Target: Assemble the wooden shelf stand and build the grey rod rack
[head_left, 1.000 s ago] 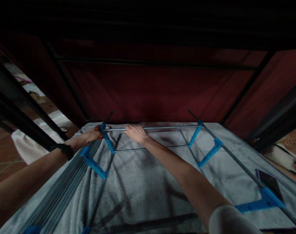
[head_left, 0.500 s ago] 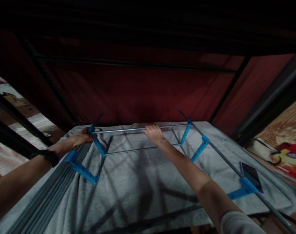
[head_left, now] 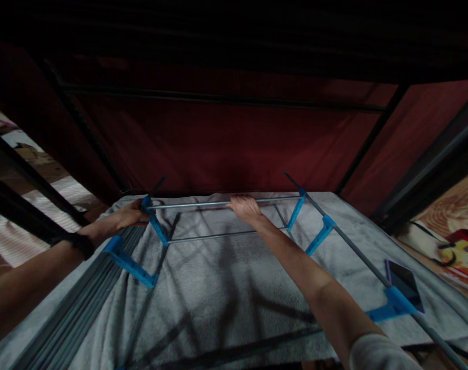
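Note:
A frame of thin grey metal rods with blue plastic connectors lies on a grey towel (head_left: 218,288). My left hand (head_left: 131,213) grips the far left blue corner connector (head_left: 147,205). My right hand (head_left: 246,206) is closed over the far horizontal rod (head_left: 195,204), right of its middle. A second, nearer cross rod (head_left: 211,236) runs parallel below it. More blue connectors sit at the right (head_left: 321,234) and the left (head_left: 128,262).
A dark phone (head_left: 406,280) lies at the right edge of the towel by a blue connector (head_left: 396,303). A bundle of grey rods (head_left: 75,313) lies along the left. Dark red fabric walls (head_left: 226,149) with black poles enclose the back.
My right hand slid rightward along the far rod, from near the left corner to right of its middle. My left hand stays on the left corner connector. The view shifted slightly.

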Tool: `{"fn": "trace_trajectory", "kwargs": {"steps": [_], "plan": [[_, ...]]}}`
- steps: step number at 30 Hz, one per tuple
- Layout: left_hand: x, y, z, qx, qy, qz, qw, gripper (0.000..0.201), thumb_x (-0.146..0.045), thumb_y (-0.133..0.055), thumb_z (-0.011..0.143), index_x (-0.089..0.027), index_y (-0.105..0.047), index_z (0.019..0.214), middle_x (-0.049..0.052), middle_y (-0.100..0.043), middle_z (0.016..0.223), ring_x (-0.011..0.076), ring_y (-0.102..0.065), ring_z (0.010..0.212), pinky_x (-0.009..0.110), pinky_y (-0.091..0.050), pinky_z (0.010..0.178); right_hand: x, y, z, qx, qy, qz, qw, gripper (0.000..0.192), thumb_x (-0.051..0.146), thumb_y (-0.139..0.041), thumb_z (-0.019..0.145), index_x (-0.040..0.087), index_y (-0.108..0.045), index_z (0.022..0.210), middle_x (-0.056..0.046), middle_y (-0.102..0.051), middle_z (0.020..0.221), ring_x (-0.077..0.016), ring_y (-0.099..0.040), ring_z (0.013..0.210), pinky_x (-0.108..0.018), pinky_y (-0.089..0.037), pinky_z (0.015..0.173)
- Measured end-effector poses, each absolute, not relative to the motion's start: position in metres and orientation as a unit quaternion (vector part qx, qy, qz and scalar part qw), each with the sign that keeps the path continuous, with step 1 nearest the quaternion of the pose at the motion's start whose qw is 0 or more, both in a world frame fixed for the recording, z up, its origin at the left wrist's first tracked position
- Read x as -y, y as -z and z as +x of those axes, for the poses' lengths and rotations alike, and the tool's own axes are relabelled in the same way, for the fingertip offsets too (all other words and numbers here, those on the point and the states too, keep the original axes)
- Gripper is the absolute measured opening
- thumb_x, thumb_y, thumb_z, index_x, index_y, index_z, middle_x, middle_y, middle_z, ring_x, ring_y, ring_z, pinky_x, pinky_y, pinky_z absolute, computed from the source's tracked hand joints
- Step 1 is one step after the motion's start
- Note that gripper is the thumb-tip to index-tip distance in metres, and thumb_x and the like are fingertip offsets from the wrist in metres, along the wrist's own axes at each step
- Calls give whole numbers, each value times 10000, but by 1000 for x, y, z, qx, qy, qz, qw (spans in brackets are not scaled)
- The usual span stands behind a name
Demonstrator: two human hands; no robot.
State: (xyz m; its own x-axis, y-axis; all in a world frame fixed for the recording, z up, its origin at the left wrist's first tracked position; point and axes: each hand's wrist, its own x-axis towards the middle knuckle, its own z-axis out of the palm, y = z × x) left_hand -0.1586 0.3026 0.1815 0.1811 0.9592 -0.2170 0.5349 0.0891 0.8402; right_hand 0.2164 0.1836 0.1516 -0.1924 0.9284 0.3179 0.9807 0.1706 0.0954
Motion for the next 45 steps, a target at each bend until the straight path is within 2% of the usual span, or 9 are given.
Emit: {"fn": "trace_trajectory", "kwargs": {"steps": [4, 8, 20, 27, 34, 38, 45], "plan": [[-294, -187, -156, -591, -229, 646, 425, 688, -178, -750, 512, -241, -524, 1159, -14, -693, 997, 221, -669, 984, 234, -578, 724, -184, -151, 216, 758, 141, -630, 96, 425, 476, -347, 1042, 169, -629, 1125, -113, -709, 1119, -212, -627, 1046, -299, -432, 903], [-285, -192, -153, -585, -222, 666, 407, 604, -209, -702, 527, -245, -578, 1117, 29, -693, 1111, 262, -670, 1059, 235, -585, 720, -182, -150, 215, 753, 140, -637, 89, 419, 468, -343, 1042, 181, -637, 1120, -119, -708, 1133, -219, -625, 1059, -303, -435, 911], [-288, -184, -155, -566, -224, 691, 390, 587, -154, -635, 583, -214, -557, 1161, 4, -681, 1024, 175, -626, 931, 177, -498, 669, -177, -152, 212, 745, 148, -647, 70, 436, 442, -309, 1041, 169, -636, 1138, -161, -704, 1133, -260, -631, 1072, -328, -430, 896], [-290, -183, -156, -591, -212, 699, 342, 565, -181, -684, 571, -231, -605, 1128, 7, -702, 1024, 210, -667, 910, 201, -522, 648, -178, -150, 212, 741, 153, -651, 62, 425, 445, -311, 1039, 186, -637, 1123, -167, -704, 1121, -257, -632, 1047, -324, -426, 845], [-283, -187, -152, -587, -211, 702, 344, 644, -146, -649, 582, -198, -582, 1221, 41, -702, 1036, 216, -666, 908, 200, -520, 636, -179, -147, 214, 745, 169, -643, 59, 390, 433, -337, 1044, 182, -633, 1082, -167, -707, 1083, -247, -654, 984, -311, -404, 778], [-277, -191, -149, -595, -210, 703, 329, 605, -158, -655, 598, -188, -615, 1201, 37, -715, 991, 212, -674, 873, 215, -531, 663, -181, -146, 215, 743, 167, -646, 42, 349, 415, -372, 1042, 183, -631, 1060, -159, -711, 1074, -235, -666, 946, -304, -396, 734], [-278, -191, -149, -596, -198, 710, 317, 638, -152, -659, 621, -194, -589, 1254, 61, -704, 1110, 221, -680, 933, 208, -527, 660, -183, -142, 218, 746, 164, -642, 66, 377, 433, -352, 1040, 185, -637, 1040, -164, -711, 1053, -244, -655, 956, -329, -412, 776]]}}
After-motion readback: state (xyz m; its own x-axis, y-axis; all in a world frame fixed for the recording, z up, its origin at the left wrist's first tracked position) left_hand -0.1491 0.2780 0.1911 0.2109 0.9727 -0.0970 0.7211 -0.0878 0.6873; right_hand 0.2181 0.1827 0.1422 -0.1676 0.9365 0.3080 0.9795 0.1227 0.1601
